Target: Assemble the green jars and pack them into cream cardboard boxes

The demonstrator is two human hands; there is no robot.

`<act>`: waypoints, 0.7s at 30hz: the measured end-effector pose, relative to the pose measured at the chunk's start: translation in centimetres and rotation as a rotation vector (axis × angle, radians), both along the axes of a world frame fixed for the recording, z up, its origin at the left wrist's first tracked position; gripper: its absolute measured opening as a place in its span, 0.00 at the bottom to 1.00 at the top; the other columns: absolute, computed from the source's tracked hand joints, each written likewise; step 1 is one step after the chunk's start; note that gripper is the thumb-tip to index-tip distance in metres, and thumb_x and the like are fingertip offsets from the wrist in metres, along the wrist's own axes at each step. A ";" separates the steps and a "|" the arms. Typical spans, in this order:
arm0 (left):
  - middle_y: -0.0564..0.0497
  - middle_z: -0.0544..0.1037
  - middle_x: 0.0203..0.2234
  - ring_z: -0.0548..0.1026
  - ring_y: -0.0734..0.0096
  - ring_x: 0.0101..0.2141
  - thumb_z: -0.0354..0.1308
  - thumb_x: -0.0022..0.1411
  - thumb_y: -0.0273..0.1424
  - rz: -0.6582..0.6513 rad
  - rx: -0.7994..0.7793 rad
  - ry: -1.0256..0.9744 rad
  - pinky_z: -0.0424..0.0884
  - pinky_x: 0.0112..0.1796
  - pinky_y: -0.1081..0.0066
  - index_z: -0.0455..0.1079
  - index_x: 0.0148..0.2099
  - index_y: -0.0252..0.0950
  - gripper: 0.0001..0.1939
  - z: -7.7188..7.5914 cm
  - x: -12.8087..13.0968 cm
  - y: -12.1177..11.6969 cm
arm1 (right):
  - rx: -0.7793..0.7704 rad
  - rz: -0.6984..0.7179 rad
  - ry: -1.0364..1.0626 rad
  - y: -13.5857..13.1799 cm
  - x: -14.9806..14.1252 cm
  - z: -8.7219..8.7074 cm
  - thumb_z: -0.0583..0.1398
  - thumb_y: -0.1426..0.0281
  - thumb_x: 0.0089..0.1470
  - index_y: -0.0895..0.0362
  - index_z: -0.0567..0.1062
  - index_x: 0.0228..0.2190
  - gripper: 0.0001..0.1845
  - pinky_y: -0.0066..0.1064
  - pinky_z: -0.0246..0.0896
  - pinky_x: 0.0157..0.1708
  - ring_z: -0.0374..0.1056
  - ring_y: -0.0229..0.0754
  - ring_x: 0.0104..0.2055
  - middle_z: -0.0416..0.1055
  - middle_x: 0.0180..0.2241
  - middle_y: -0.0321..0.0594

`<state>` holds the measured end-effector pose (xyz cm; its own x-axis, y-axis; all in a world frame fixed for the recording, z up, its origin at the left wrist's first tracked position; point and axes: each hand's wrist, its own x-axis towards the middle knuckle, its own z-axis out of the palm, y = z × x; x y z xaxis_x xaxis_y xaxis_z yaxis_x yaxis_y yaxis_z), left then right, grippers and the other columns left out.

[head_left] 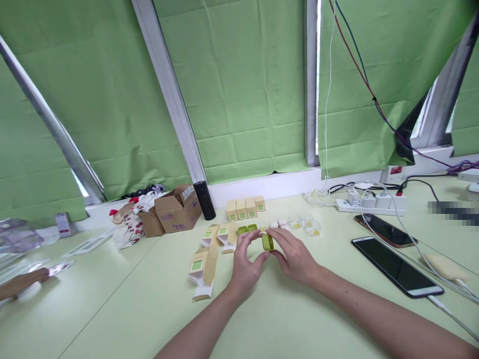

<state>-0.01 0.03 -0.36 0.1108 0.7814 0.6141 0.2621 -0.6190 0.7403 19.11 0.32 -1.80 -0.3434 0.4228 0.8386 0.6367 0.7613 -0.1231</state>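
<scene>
Both hands (267, 241) pinch green case (268, 243) btwn fingertips.

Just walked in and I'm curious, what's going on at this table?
Someone's left hand and right hand hold a small green container between them. Folded-open cartons lie to the left, and a row of small boxes stands behind. Off to the far left, another person's hand is over the table.

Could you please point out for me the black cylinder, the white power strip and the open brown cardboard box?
Black cylinder (204, 200): head view, middle of its side.
White power strip (397, 204): head view, right end of its body.
Brown cardboard box (178, 214): head view, front side.
</scene>
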 end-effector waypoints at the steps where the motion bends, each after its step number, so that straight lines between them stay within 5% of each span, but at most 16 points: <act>1: 0.45 0.76 0.51 0.76 0.54 0.53 0.69 0.59 0.31 0.001 0.014 0.004 0.71 0.54 0.55 0.74 0.57 0.45 0.23 0.0 0.0 0.0 | -0.018 0.002 0.028 0.0 0.0 -0.1 0.55 0.77 0.64 0.54 0.59 0.68 0.33 0.52 0.76 0.54 0.72 0.56 0.59 0.73 0.58 0.54; 9: 0.48 0.78 0.37 0.78 0.62 0.39 0.62 0.67 0.36 0.096 -0.041 0.002 0.71 0.42 0.64 0.76 0.45 0.39 0.08 -0.3 -0.2 0.6 | -0.090 0.054 0.167 0.1 0.1 -0.5 0.57 0.78 0.63 0.51 0.63 0.65 0.32 0.52 0.76 0.55 0.73 0.55 0.59 0.73 0.58 0.52; 21: 0.49 0.77 0.32 0.73 0.65 0.35 0.61 0.66 0.36 0.026 -0.105 0.019 0.69 0.38 0.67 0.76 0.36 0.37 0.09 -0.3 0.2 0.5 | -0.052 0.063 0.153 0.1 -0.2 -0.9 0.56 0.77 0.65 0.53 0.65 0.63 0.27 0.52 0.76 0.56 0.73 0.54 0.60 0.75 0.56 0.52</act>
<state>0.18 0.53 -0.63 0.1005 0.8439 0.5269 0.2919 -0.5313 0.7953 18.91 0.42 -2.66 -0.2411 0.4483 0.8608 0.5586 0.7894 -0.2547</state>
